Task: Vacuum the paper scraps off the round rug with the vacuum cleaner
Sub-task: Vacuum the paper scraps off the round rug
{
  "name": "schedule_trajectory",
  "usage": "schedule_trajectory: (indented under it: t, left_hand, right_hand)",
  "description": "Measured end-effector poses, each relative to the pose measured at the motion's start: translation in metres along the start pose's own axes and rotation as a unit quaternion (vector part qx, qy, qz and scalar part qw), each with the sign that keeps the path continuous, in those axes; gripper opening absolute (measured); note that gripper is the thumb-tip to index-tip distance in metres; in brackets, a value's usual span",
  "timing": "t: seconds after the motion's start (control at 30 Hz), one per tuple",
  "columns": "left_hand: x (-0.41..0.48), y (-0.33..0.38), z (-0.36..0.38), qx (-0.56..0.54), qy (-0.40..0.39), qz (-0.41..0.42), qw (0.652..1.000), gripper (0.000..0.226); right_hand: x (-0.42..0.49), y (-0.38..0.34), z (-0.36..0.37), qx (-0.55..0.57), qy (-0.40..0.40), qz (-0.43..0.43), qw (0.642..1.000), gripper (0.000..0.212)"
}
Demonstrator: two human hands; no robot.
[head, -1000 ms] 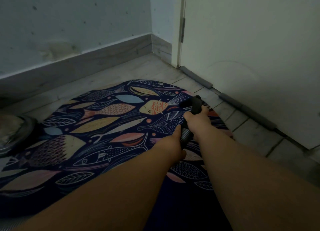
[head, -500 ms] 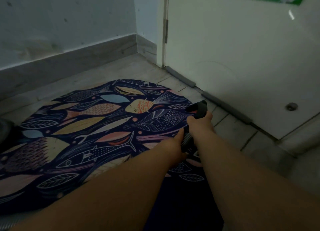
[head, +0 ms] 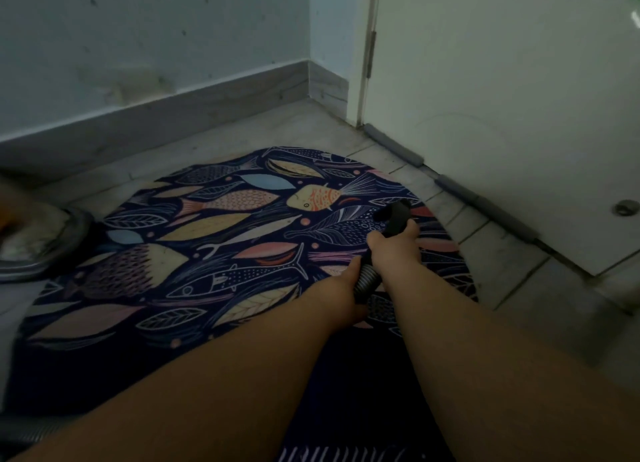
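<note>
Black nozzle [head: 394,219] clenched in my right hand [head: 394,253], ribbed hose [head: 367,279] gripped in my left hand [head: 341,295], I judged sweeping underway, the left of the round rug [head: 207,253] likely next.

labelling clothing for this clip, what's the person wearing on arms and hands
Nothing shows: the left hand and right hand are ungloved, both forearms bare to the frame edge, no sleeve, watch or bracelet. Too dim to tell rings.
</note>
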State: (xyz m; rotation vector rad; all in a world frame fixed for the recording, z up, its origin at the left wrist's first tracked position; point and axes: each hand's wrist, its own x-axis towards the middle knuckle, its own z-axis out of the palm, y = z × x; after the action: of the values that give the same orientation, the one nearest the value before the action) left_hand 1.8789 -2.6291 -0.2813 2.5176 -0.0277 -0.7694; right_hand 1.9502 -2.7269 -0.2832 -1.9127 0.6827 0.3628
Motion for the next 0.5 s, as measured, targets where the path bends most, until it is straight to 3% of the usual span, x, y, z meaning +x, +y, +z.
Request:
schedule_trajectory:
  t: [0.5]
  left_hand:
    - [-0.069,-0.106,-0.023,-0.042,0.049,-0.121,0.991,0.092]
  right_hand:
    - [-0.062,-0.018,0.124,-0.046,-0.139,-0.078,0.986,0.079]
